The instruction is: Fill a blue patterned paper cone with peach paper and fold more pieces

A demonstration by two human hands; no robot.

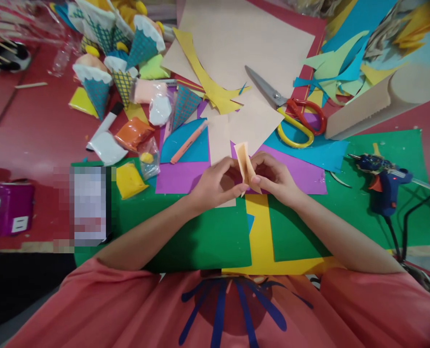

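Observation:
Between my hands is a small folded piece of peach paper, its layers standing apart at the top. My left hand pinches its lower left edge between thumb and fingers. On the other side my right hand grips it, thumb against the front. Under and beyond the hands lie purple sheets and cut peach paper. Scissors with one red and one yellow handle rest open on the paper ahead. An orange marker lies on a blue piece of paper to the left.
Paper ice-cream cones and clay packets crowd the left, near a blurred phone-like rectangle. A blue glue gun with a cord sits at right on green sheets. A peach paper roll and scraps lie behind.

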